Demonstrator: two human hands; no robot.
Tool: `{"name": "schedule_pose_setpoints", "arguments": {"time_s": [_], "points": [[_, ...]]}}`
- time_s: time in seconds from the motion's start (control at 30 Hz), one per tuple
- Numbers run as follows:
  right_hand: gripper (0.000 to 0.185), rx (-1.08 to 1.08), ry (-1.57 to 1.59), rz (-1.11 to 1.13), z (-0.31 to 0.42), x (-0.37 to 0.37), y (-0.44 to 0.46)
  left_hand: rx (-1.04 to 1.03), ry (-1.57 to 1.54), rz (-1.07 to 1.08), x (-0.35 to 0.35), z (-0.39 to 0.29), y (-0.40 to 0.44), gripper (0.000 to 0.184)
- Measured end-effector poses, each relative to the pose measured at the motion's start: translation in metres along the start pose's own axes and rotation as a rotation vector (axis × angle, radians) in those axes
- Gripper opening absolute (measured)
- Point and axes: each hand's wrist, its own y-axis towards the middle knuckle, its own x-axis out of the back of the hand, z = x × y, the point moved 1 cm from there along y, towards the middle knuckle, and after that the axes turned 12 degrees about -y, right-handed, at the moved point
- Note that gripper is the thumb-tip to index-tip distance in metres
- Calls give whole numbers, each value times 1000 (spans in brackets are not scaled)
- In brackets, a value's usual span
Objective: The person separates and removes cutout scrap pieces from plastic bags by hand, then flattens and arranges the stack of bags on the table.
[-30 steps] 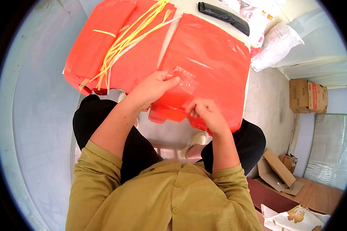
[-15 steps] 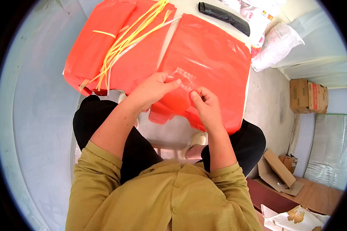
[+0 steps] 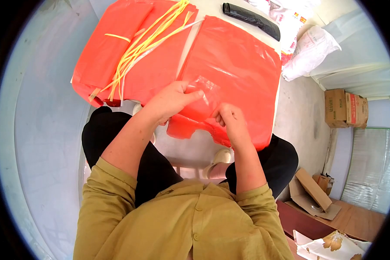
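A stack of red plastic bags (image 3: 238, 65) lies on the white table, its cut edge hanging over the near side. My left hand (image 3: 171, 100) grips a clear plastic bag (image 3: 207, 89) at its left side, thumb on top. Closed fingers of my right hand (image 3: 229, 117) are at the lower right of that clear bag, over the red stack's near edge; what they hold is too small to make out. More red bags (image 3: 160, 65) lie to the left, with yellow strips (image 3: 136, 50) across them.
A black roll (image 3: 252, 21) rests at the table's far edge (image 3: 219, 9). White sacks (image 3: 310, 50) stand beyond the table's right side. Cardboard boxes (image 3: 346, 108) and an opened carton (image 3: 312, 193) are at the right. My legs are under the near edge.
My right hand moved up to the clear bag, then slightly back down, its fingers curling. The clear bag's printed face has shifted and creased. My left hand has barely moved.
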Motion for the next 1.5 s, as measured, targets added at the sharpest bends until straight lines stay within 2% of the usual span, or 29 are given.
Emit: {"name": "schedule_pose_setpoints", "arguments": {"time_s": [0.07, 0.17, 0.23, 0.43, 0.53, 0.63, 0.67, 0.77, 0.97, 1.07, 1.17, 1.27, 1.37, 1.5], "points": [[25, -10, -70, -51, -2, 0, 7, 24, 110, -48, -4, -11, -10, 44], [28, 16, -114, -59, -11, -3, 14, 1, 94, 32, -3, -9, -8, 44], [29, 43, -69, -85, -6, -9, 15, 8, 67, 13, -3, -13, -10, 36], [20, 52, -56, -137, 0, -10, 8, 133, 8, -50, -9, -30, -21, 31], [14, 77, -138, -14, -8, 2, 2, 48, -69, -31, -3, -9, -5, 37], [13, 170, -151, 440, 4, 13, -11, -68, -125, 15, -1, 5, 5, 41], [16, 0, -29, 521, 14, 14, -15, -101, -136, 32, -2, 6, 5, 41], [19, -111, -94, 180, 8, 10, -3, 71, 1, -32, -6, -14, -13, 43], [26, -68, -48, -121, 1, -10, 16, 49, 150, 92, -6, -20, -18, 43], [23, 17, 60, -170, 15, -20, 15, 43, 141, 83, -13, -37, -32, 39], [17, 65, 78, -170, 14, -23, 13, -15, -95, 128, -14, -33, -28, 35], [18, 75, 123, -142, 6, -24, 15, 53, -89, 15, -19, -43, -34, 35], [18, 8, 86, -128, 14, -19, 12, 102, -62, 13, -16, -41, -30, 35], [17, 89, 58, -146, 4, -18, 10, 29, -137, 71, -9, -18, -16, 37]]}}
